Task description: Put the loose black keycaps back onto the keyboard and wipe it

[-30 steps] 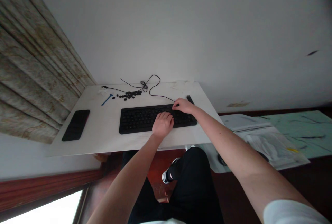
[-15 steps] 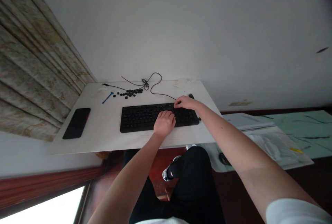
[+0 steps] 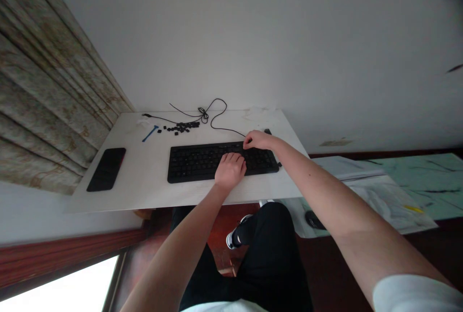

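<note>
Black keyboard (image 3: pixel 195 161) on table (image 3: pixel 144 189), legends unreadable. Left hand (image 3: pixel 229 169) lying open on keys; right hand (image 3: pixel 257 139) at far edge, grip unclear.

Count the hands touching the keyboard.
2. The left hand rests on the middle of the keyboard; the right hand is at its far edge, toward the right end. No other hands are in view.

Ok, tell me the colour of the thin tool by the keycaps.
The tool is blue; the head view shows it.

Bare table (image 3: pixel 144 186) left of keyboard (image 3: pixel 195 162) — phone (image 3: pixel 106 169), keycaps (image 3: pixel 180 128) around.
</note>
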Demonstrator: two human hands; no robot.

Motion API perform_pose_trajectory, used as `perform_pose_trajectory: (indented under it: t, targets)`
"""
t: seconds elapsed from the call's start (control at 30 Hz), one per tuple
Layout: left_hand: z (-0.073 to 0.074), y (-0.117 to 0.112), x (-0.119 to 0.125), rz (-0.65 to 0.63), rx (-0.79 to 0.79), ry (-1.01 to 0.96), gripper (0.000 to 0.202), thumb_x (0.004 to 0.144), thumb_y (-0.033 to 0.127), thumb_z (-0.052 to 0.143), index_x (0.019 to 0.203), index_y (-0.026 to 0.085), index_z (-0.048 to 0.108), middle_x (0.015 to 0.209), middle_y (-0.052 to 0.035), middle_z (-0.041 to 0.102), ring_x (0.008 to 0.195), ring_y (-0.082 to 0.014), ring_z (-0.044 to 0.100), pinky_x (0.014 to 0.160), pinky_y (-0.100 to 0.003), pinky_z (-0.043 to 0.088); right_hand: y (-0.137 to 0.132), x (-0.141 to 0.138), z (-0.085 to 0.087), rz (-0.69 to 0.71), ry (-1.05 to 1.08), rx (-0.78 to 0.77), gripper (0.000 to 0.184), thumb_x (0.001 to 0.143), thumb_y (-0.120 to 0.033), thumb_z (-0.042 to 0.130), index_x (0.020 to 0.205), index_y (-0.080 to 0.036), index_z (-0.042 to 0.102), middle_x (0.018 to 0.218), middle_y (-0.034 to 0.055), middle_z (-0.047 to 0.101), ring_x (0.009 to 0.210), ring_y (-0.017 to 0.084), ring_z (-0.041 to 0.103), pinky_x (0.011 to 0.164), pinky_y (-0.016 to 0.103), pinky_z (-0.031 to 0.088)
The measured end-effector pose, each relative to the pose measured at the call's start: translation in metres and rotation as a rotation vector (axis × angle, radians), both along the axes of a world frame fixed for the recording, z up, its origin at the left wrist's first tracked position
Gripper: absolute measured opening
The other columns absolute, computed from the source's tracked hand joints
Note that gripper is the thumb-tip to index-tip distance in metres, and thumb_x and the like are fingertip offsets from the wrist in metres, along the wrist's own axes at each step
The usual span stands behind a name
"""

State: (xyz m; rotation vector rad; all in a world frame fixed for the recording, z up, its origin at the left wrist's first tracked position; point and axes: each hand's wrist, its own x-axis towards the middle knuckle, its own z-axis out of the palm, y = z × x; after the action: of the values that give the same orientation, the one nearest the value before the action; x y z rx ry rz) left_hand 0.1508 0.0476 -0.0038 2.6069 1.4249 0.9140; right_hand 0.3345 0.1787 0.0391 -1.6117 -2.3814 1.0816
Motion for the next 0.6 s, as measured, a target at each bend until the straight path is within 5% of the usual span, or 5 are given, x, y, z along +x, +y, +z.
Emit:
perform_pose_trajectory:
  t: [0.6]
  targets:
    - [0.0005, -0.0011, 0.0024, 0.008, 0.000, 0.023, 0.014, 0.094, 0.022, 0.052, 0.099, 0.019, 0.064, 0.108, -0.0110, 0.066, 0.102, -0.0267, 0.059, 0.093, -0.045, 0.045, -0.0081, -0.0037, 0.0044, -0.073, -0.084, 0.119, 0.027, 0.072, -0.025, 0.080, 0.092, -0.021, 0.062, 0.093, 0.0030, 0.068, 0.083, 0.018, 0.060, 0.071, 0.027, 0.042]
